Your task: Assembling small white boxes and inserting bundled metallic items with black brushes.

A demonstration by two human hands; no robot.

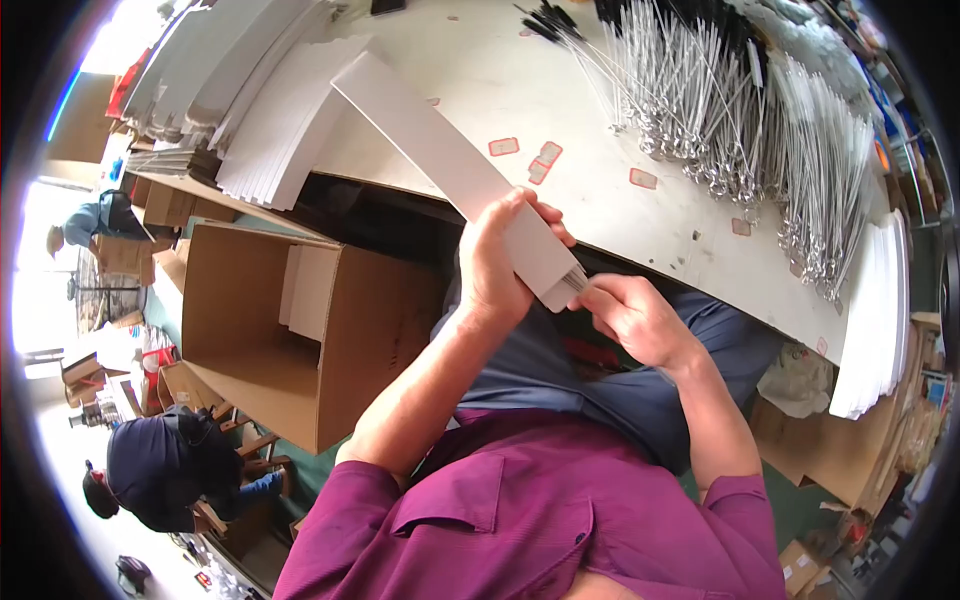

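A long, narrow white cardboard box (425, 150) slants across the front of the table above my lap. My left hand (500, 255) is wrapped round its lower part, thumb on top and fingertips showing at the far side. At the box's near end, thin metal wire ends (575, 278) show in the opening. My right hand (640, 320) is closed in a pinch right at that opening, touching the end. What sits between its fingertips is hidden, so I cannot tell if it is the flap or the wires.
Piles of wire-handled brushes (690, 120) with looped ends cover the table's right side. Flat white boxes (285, 125) are stacked at the left, more (875, 320) at the right edge. An open brown carton (375, 330) stands left of my legs. Another person (165, 465) is beyond it.
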